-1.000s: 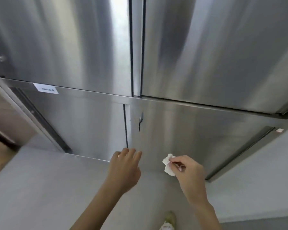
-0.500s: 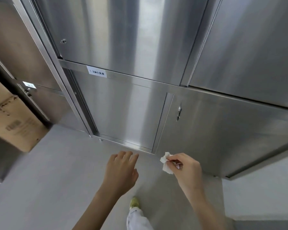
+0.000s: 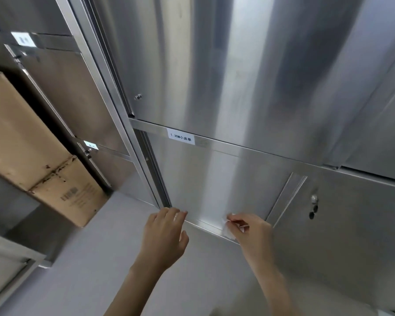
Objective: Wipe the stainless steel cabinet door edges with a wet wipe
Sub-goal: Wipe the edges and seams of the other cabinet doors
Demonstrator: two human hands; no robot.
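Head view, looking down the front of a stainless steel cabinet. The left hand (image 3: 165, 232) reaches forward, back of the hand uppermost, fingers nearly straight and close together, thumb spread to the right. It holds nothing. Its fingertips lie at the lower left corner of the lower cabinet door (image 3: 214, 179); whether they touch the metal cannot be told. The right hand (image 3: 254, 236) reaches in from the right with the wrist bent and pinches a crumpled white wet wipe (image 3: 228, 231) between thumb and curled fingers. The wipe lies against the door's bottom edge (image 3: 203, 224), right of the edge's middle and short of the vertical seam (image 3: 285, 199) that parts this door from the neighbouring door, which carries a lock (image 3: 314, 199).

Edges: the bottom edge runs slantwise from the left fingertips down to the wipe, and the stretch between the two hands is uncovered. A horizontal rail bearing a white label (image 3: 181, 136) bounds the door above; a vertical frame post (image 3: 151, 169) bounds it on the left.

Room: grey floor (image 3: 96, 258) lies below both forearms. A cardboard box (image 3: 32, 144) leans at the left, well apart from the hands.
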